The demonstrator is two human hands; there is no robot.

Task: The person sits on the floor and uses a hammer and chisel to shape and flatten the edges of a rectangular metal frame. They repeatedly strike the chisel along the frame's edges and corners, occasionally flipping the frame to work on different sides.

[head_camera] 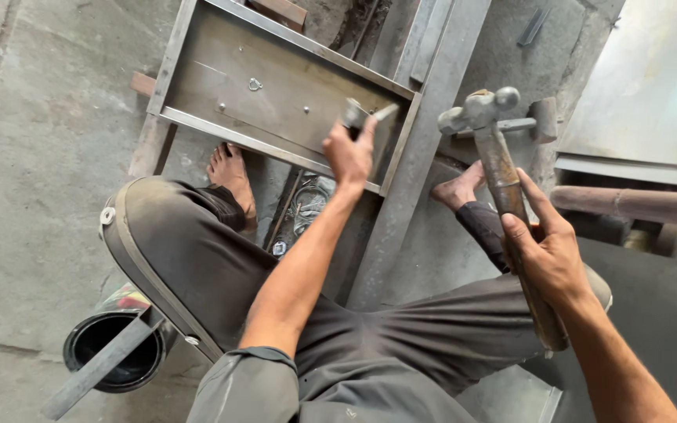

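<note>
Steel tray (276, 86): flat sheet-metal tray with raised rims, lying on the floor ahead of my knees, long axis running upper left to lower right.
Left hand (349, 153): I see it closed in a pinch round a punch, thumb and fingers wrapped tight, over the tray's right end.
Punch (356, 113): short dark metal rod, tip slanting up and right out of my fingers; I cannot tell whether its lower end touches the tray.
Right hand (546, 254): curled firmly round a hammer handle, index finger stretched along the shaft.
Hammer (503, 172): ball-peen, rusty brown handle, long axis steeply up and slightly left, grey head at top, raised just right of the punch, not touching it.
Bar (421, 149): long grey steel strip, lying along the tray's right edge, running toward my lap.
Can (115, 356): black open can, lower left on the concrete.
</note>
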